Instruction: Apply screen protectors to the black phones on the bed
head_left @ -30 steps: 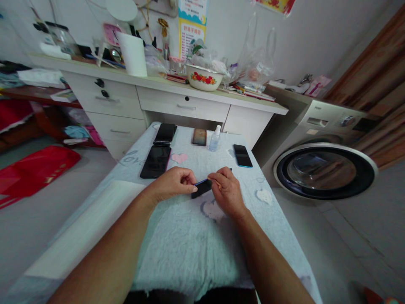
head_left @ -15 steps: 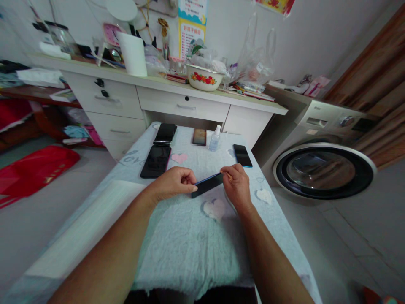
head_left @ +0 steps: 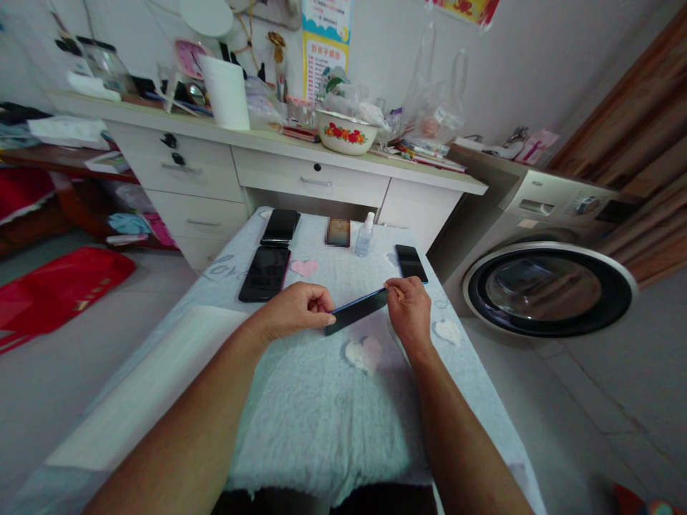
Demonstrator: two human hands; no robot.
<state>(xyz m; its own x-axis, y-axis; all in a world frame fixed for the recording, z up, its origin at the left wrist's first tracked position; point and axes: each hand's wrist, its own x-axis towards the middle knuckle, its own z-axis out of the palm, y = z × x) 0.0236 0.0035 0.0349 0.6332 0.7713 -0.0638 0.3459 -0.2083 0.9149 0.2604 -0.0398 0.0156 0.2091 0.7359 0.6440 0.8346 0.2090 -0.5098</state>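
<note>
A dark smartphone with a blue edge [head_left: 358, 312] is tilted up on its long side above the cloth-covered table. My left hand [head_left: 298, 307] pinches its left end between thumb and curled fingers. At the phone's right end is my right hand [head_left: 411, 311], closed around a thin light-brown stick [head_left: 398, 292]. The stick's tip is too small to make out, but those fingertips are at the phone's upper edge. Beyond my right hand lies another smartphone [head_left: 411, 263], and a larger black phone [head_left: 265, 274] rests beyond my left hand.
A clear spray bottle [head_left: 363, 238] stands at the table's far side beside a small blurred card [head_left: 338, 232]. Further black devices [head_left: 280, 227] lie at the far left corner. A folded white cloth [head_left: 144, 386] is left of my forearm. The washing machine [head_left: 547, 214] stands right.
My right hand has slid a little to the right along the phone's upper edge, uncovering more of its right end. My left hand and the phone have stayed put.
</note>
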